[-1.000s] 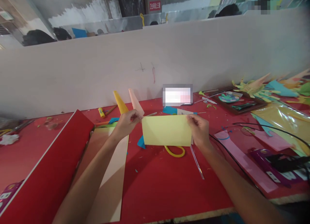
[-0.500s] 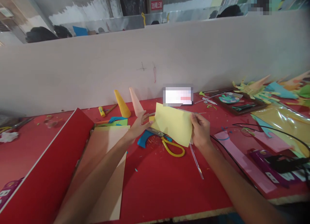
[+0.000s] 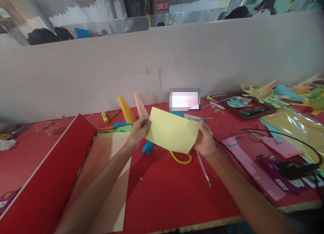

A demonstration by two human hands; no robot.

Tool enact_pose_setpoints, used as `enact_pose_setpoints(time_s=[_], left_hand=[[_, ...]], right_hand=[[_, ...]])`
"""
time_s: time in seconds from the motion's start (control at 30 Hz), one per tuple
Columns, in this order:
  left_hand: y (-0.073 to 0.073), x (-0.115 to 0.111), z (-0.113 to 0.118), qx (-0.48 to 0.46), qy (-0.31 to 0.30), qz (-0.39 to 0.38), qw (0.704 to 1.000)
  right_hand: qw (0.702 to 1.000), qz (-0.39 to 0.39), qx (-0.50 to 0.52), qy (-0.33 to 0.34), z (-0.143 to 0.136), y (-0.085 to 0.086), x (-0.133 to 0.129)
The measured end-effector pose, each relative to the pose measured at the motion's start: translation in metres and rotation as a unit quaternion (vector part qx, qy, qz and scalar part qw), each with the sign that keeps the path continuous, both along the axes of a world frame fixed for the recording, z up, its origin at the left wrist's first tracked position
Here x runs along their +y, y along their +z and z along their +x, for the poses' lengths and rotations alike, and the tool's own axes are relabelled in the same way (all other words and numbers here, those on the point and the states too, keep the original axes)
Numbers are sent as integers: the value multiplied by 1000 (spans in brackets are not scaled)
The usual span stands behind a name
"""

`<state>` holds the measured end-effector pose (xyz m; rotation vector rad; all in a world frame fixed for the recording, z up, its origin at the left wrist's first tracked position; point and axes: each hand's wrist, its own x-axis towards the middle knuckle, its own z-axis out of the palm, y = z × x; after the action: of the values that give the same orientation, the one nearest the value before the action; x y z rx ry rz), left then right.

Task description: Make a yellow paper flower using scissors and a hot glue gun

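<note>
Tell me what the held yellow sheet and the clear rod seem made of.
Pale yellow rectangular sheet: probably matt paper or card; it bows slightly and shows no gloss.

Clear, thin, straight rod: likely glossy plastic, perhaps glass; red shows through, with bright streaks.

The left hand (image 3: 138,130) pinches, its fingers (image 3: 142,120) curled in. To its right and well apart, the right hand (image 3: 206,140) also grips, thumb (image 3: 202,126) uppermost, other fingers mostly hidden. Behind the hands, the bare left forearm (image 3: 101,178) and right forearm (image 3: 241,183) slant back, spreading wider apart.
</note>
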<state>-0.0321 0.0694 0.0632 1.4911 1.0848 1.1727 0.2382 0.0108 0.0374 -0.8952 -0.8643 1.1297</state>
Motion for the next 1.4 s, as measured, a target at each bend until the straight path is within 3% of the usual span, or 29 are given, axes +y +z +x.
enact_pose_setpoints(time_s=[0.1,0.2,0.3,0.4,0.5,0.67,0.8,0.9,1.03,1.17,1.4], left_hand=[[9,7,-12,21,5,9,1000],[12,9,-16,86,-34,30,995],[11,5,-13,174,-58,78,980],[12,0,-7,185,-41,95,977],[16,-6,-4,111,-25,69,991],[20,-18,1,-1,-155,29,988],[14,-23,6,82,-240,100,962],[6,-24,7,157,-247,142,946],[2,-26,8,182,-264,142,936],[6,-30,13,181,-253,170,935],[15,-35,21,148,-159,210,953]], right_hand=[[994,-40,-8,104,0,5,-5],[977,-47,-49,203,-7,6,-10],[957,-24,-145,249,-17,4,-12],[952,-17,-216,217,-21,0,-10],[971,-33,-191,141,-19,-5,-7],[995,-36,-94,18,-15,-9,-2],[997,-44,-62,-12,-14,-10,-1],[997,-27,-76,-9,-15,-11,-1],[996,-13,-81,-34,-15,-13,0],[998,-32,-38,-37,-15,-15,2],[998,-33,3,-45,-11,-15,5]])
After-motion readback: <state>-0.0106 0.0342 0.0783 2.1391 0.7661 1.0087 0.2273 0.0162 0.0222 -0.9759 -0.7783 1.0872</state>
